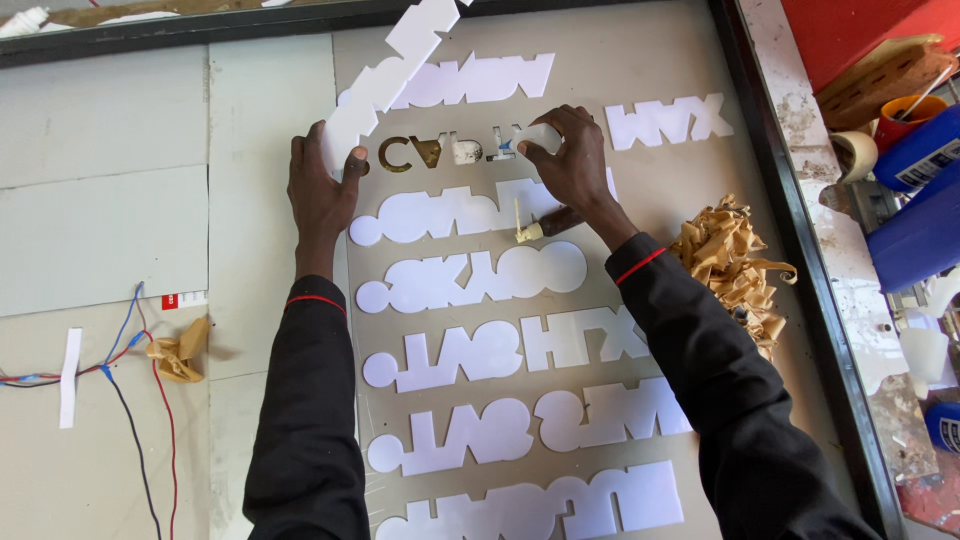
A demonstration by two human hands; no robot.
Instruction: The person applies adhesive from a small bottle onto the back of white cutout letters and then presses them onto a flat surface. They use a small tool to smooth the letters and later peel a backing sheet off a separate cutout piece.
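near the top centre of the frame your left hand [322,190] pinched a white backing strip [385,80] lifted off the gold lettering [425,151], your right hand [570,160] pinched its far end, mid-peel, needing a slow, even pull.

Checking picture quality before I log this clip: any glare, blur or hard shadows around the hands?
Head view: even, soft daylight; left hand and right hand sharp, casting only faint shadows on the pale panel. The gold lettering mirrors dark patches; the white cut-out strip is near overexposed. Slight wide-angle bend at the edges.
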